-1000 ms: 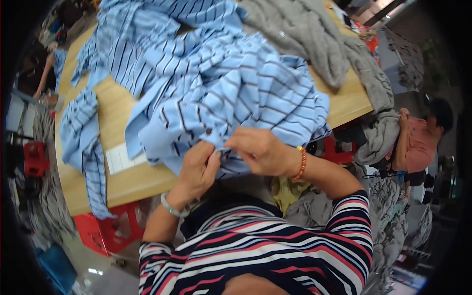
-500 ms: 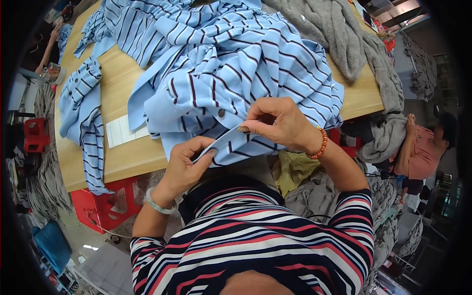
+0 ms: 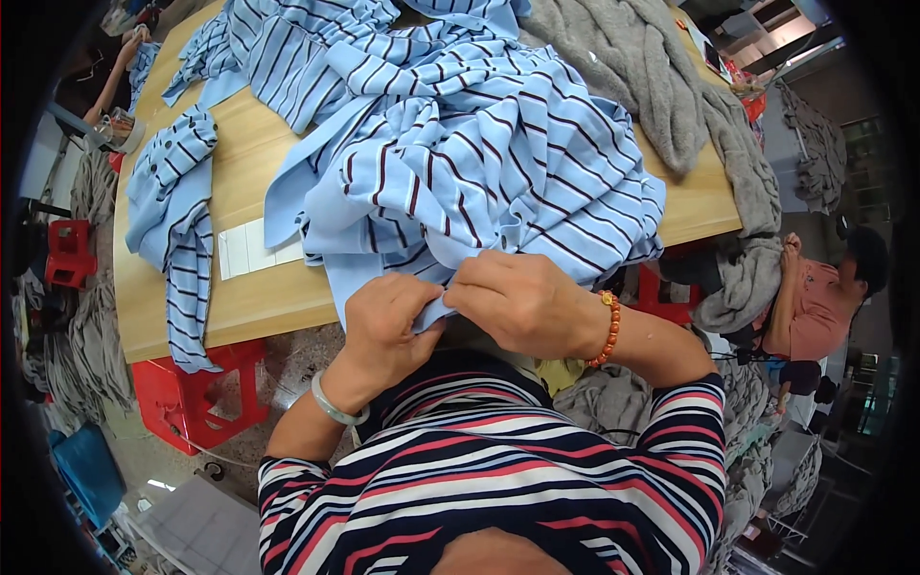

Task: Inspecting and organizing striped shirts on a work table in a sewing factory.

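A light blue knit garment (image 3: 565,163) with dark stripes lies heaped over the table's near edge. My left hand (image 3: 388,326) pinches a plain blue edge of it, fingers curled and thumb pressed against the cloth. Close beside it my right hand (image 3: 522,302) is closed on the same edge, its fingertips almost meeting the left ones. Much of the held edge is hidden behind my fingers. A dark button (image 3: 503,241) shows on the cloth just above my right hand.
A smaller striped piece (image 3: 177,230) hangs off the table (image 3: 254,316) at left, beside a white paper strip (image 3: 251,249). Grey fleecy fabric (image 3: 661,105) drapes over the right side. Red stools (image 3: 196,398) stand below. A person in pink (image 3: 810,297) sits at right.
My hands have come together along the blue edge. The right hand has moved lower and turned, its fingers now folded over the cloth. The garment's near part has shifted slightly.
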